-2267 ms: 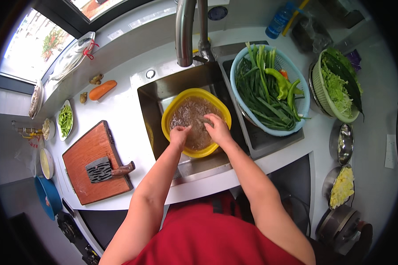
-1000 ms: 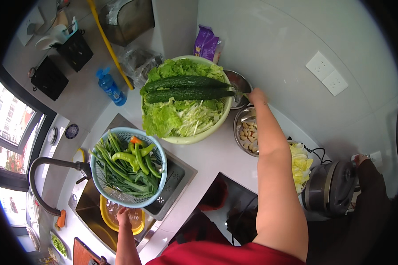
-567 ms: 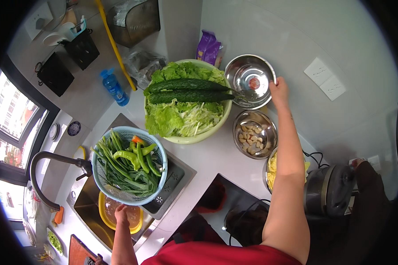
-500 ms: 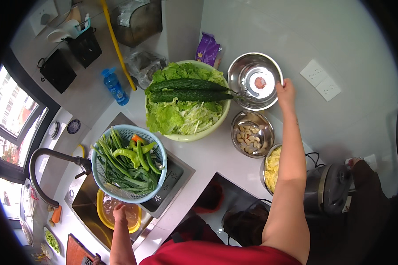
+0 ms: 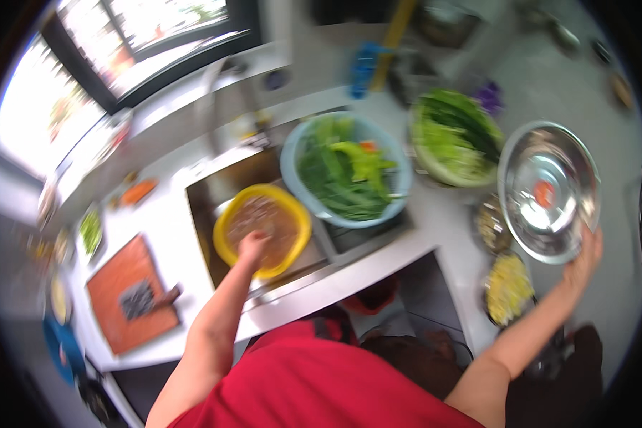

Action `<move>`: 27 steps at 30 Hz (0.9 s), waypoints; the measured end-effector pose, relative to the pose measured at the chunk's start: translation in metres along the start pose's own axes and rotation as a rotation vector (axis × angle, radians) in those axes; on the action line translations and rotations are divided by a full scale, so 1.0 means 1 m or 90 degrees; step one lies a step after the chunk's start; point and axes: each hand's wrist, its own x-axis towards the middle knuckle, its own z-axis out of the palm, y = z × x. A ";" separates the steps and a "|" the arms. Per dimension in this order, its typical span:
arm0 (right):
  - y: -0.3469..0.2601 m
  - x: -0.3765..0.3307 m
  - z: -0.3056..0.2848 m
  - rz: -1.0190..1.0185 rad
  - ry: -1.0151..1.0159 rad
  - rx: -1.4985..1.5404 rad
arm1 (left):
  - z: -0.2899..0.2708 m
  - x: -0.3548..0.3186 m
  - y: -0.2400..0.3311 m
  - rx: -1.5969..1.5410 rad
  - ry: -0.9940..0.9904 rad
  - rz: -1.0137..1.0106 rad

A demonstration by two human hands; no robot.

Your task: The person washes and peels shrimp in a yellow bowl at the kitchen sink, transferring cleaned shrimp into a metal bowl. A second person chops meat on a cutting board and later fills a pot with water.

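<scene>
My right hand (image 5: 583,258) grips the rim of a large steel bowl (image 5: 547,191) and holds it up in the air at the right, above smaller bowls on the counter. A small red spot shows inside it. My left hand (image 5: 253,246) rests in a yellow bowl (image 5: 262,227) of brownish water and grains that sits in the sink (image 5: 214,192). The picture is blurred by motion.
A blue basin of green vegetables (image 5: 346,167) sits over the sink's right side. A bowl of lettuce and cucumbers (image 5: 455,137) stands behind. A bowl of yellow food (image 5: 508,287) and another small bowl (image 5: 488,225) are at right. A wooden board with a cleaver (image 5: 130,294) lies left.
My right hand has lifted the steel bowl off the counter and carried it toward me. The view has swung back toward the sink. My left hand stayed in the yellow bowl.
</scene>
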 end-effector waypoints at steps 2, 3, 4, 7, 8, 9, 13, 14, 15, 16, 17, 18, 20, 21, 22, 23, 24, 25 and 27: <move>-0.013 -0.051 0.061 0.035 -0.079 -0.003 | -0.014 -0.003 -0.009 0.052 0.027 0.035; -0.010 -0.070 0.092 0.049 -0.180 0.023 | -0.023 0.005 -0.029 0.024 0.027 0.040; 0.011 -0.084 0.105 0.068 -0.219 0.045 | -0.021 0.001 -0.030 -0.013 0.001 0.027; 0.025 -0.186 0.227 0.195 -0.425 0.096 | -0.036 -0.025 -0.026 -0.057 -0.051 0.031; 0.035 -0.213 0.261 0.241 -0.479 0.114 | -0.040 -0.033 -0.026 -0.063 -0.064 0.059; 0.048 -0.244 0.299 0.309 -0.530 0.162 | -0.043 -0.042 -0.023 -0.050 -0.083 0.149; 0.095 -0.348 0.423 0.462 -0.657 0.284 | -0.040 -0.062 0.004 -0.006 -0.128 0.419; 0.104 -0.368 0.449 0.491 -0.699 0.290 | -0.030 -0.058 -0.005 0.008 -0.114 0.353; 0.101 -0.397 0.481 0.451 -0.716 0.256 | -0.031 -0.055 -0.017 0.023 -0.080 0.279; 0.097 -0.420 0.505 0.439 -0.750 0.274 | -0.031 -0.044 -0.036 -0.029 -0.084 0.255; 0.107 -0.434 0.522 0.420 -0.749 0.229 | -0.034 -0.047 -0.039 -0.049 -0.116 0.246; 0.110 -0.446 0.536 0.422 -0.758 0.189 | -0.040 -0.051 -0.041 -0.070 -0.145 0.236; 0.131 -0.456 0.551 0.456 -0.740 0.198 | -0.042 -0.061 -0.030 -0.176 -0.209 0.203; 0.131 -0.462 0.556 0.478 -0.743 0.214 | -0.046 -0.065 -0.026 -0.263 -0.217 0.169; 0.131 -0.468 0.561 0.470 -0.752 0.206 | -0.048 -0.066 -0.023 -0.324 -0.205 0.169; 0.132 -0.471 0.564 0.462 -0.760 0.198 | -0.047 -0.061 -0.027 -0.336 -0.190 0.163; 0.137 -0.473 0.567 0.449 -0.801 0.166 | -0.046 -0.055 -0.034 -0.349 -0.172 0.158; 0.131 -0.467 0.565 0.494 -0.831 0.171 | -0.046 -0.047 -0.040 -0.299 -0.145 0.166; 0.130 -0.437 0.554 0.582 -0.883 0.177 | -0.043 -0.026 -0.048 -0.130 -0.086 0.199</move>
